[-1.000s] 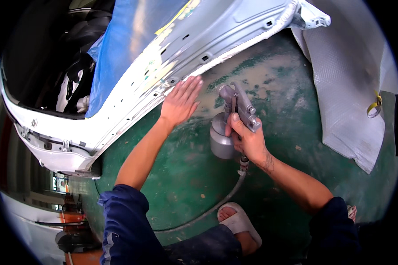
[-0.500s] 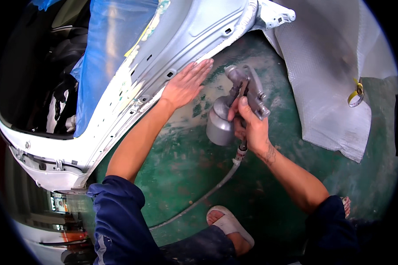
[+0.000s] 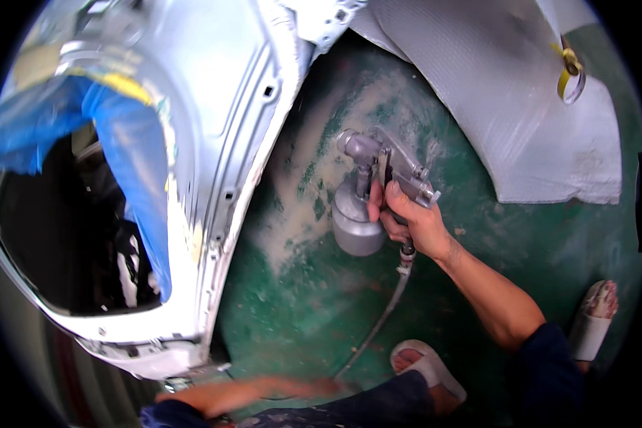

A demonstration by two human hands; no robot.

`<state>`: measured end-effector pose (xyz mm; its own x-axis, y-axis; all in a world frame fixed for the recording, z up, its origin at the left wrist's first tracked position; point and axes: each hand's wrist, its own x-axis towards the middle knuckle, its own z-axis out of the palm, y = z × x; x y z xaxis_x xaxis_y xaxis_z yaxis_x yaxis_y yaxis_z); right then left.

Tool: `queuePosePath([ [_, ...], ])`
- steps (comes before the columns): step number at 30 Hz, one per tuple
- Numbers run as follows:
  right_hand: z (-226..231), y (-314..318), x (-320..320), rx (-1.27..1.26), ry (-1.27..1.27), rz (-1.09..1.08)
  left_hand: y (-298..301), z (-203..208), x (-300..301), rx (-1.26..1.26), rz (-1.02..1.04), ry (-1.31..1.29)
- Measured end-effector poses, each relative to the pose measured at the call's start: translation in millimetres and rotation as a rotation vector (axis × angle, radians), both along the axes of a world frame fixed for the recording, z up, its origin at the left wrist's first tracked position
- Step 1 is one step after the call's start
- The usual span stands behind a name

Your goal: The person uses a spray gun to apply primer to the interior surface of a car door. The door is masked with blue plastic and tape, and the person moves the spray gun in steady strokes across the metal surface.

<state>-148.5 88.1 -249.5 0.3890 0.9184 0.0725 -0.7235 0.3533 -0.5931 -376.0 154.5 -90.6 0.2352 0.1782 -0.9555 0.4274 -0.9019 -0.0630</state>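
My right hand (image 3: 419,222) is closed round the handle of a silver spray gun (image 3: 401,168), with its fingers at the trigger. A round metal cup (image 3: 359,227) hangs under the gun, and its nozzle points up and left. From the handle an air hose (image 3: 379,324) runs down behind my left hand. My left hand (image 3: 319,387) is low in the view, over the dark trousers; motion smears its fingers. The white and grey car body (image 3: 225,107) fills the left side, apart from both hands.
Blue plastic film (image 3: 132,157), edged with yellow tape (image 3: 125,87), covers part of the car opening. A silver quilted sheet (image 3: 506,107) lies at the upper right, near a yellow tape roll (image 3: 571,78). Sandals (image 3: 429,371) stand on the dusty green floor (image 3: 292,307).
My left hand has left the car panel's edge and swung down toward me. The view has turned, so the car looks steeper. The spray gun stays in my right hand.
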Motion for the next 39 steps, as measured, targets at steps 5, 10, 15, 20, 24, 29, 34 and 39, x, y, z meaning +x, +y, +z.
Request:
queuePosePath([
  [5, -9, 10, 1, 0.09, 0.154, -0.04, -40, -49, 3, -0.716, 0.487, 0.131],
  [10, -12, 13, 6, 0.046, 0.21, -0.111, -53, -100, -17, -1.121, 0.83, 0.659],
  [15, -11, 14, 12, 0.051, 0.346, -0.199, -41, -120, -70, -1.179, 0.974, 0.708],
  [20, -23, 12, 25, 0.145, 0.27, -0.288, -8, -115, -65, -1.388, 0.99, 0.563],
  [24, -26, 2, 28, 0.096, 0.334, -0.197, 4, -103, -36, -1.459, 0.907, 0.48],
  [29, -27, -16, 26, 0.113, 0.281, -0.153, 6, -101, -26, -1.54, 0.886, 0.332],
  [34, -25, -19, 34, 0.176, 0.287, -0.138, -22, -82, -21, -1.827, 0.878, -0.464],
  [39, -18, -17, 45, 0.153, 0.338, -0.143, -29, -92, -15, -1.887, 0.86, -0.497],
])
